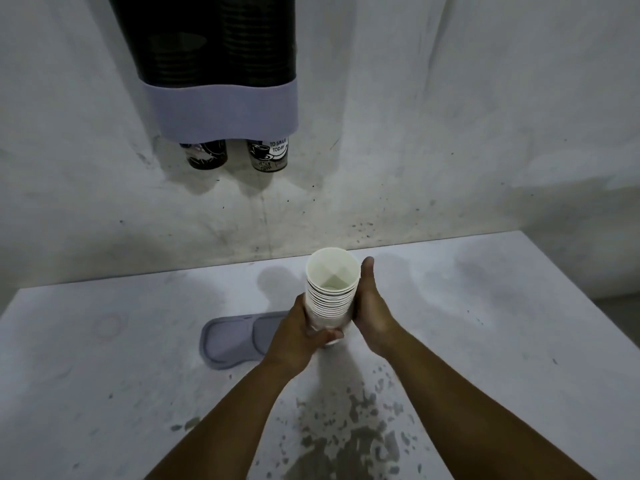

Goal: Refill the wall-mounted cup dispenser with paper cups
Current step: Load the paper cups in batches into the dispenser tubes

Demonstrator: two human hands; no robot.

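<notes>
Head view. A stack of paper cups (331,292), white, mouths upward, is held above the table (485,306), near its middle and close to the wall (450,116).

The left hand (298,336) grips the lower part of the stack from the left; its fingers curl round the bottom cups, and the base of the stack is hidden behind them. The right hand (372,306) presses against the right side of the stack, palm inward, thumb pointing up beside the rim of the top cup. Whether its fingers wrap behind the stack cannot be told.

The cup dispenser (221,74) hangs on the wall, above and to the left of the hands and well apart from the stack. It has two dark tubes side by side, joined by a light grey band at the bottom. One printed cup (207,154) protrudes below the left tube and another (269,154) below the right.

A grey lid (235,341) with two rounded lobes lies flat on the table, just left of the left hand, partly covered by it.

The table surface shows dark worn patches near the bottom edge, between the forearms.
</notes>
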